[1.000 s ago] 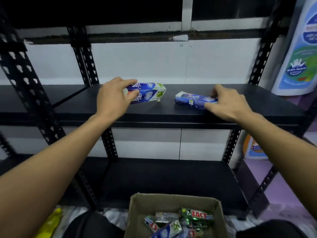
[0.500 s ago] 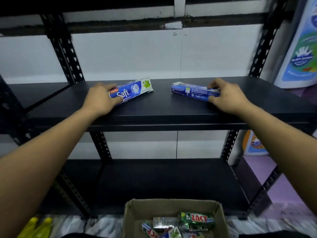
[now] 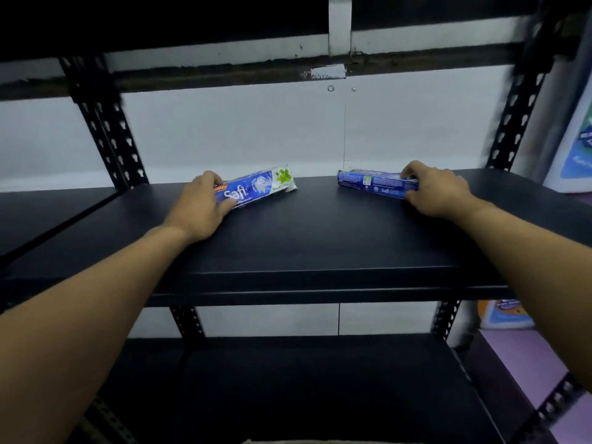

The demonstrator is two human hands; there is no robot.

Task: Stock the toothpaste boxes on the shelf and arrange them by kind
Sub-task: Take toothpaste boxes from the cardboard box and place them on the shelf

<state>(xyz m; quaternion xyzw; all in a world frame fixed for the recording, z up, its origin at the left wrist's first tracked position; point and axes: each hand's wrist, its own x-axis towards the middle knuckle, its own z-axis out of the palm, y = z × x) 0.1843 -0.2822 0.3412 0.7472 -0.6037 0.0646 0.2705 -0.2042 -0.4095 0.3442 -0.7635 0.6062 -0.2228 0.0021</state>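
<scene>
Across the middle of the frame, on the black shelf (image 3: 304,238), I keep my left hand (image 3: 201,209) gripping one Safi box (image 3: 256,187) and my right hand (image 3: 439,192) gripping the other Safi box (image 3: 371,182), well apart, probably to start separate rows.

The blue-and-white cardboard toothpaste box (image 3: 256,187), lying far left on the black metal shelf (image 3: 320,251), carries the brand "Safi" in large white letters on its blue face. Above it a small red tab reads "AHARU"; the left hand (image 3: 201,209) gripping that end hides the word's start. Small print on the white, leaf-printed right end seems to read "DOUBLE MINT", though blurred. The dark blue cardboard toothpaste box (image 3: 374,184) at the far right, gripped by the right hand (image 3: 439,193), shows a small white "Safi" on its near side and part of the same word on top. Lettering on the blue-and-white poster (image 3: 576,149) at the right edge is too blurred to read.
</scene>
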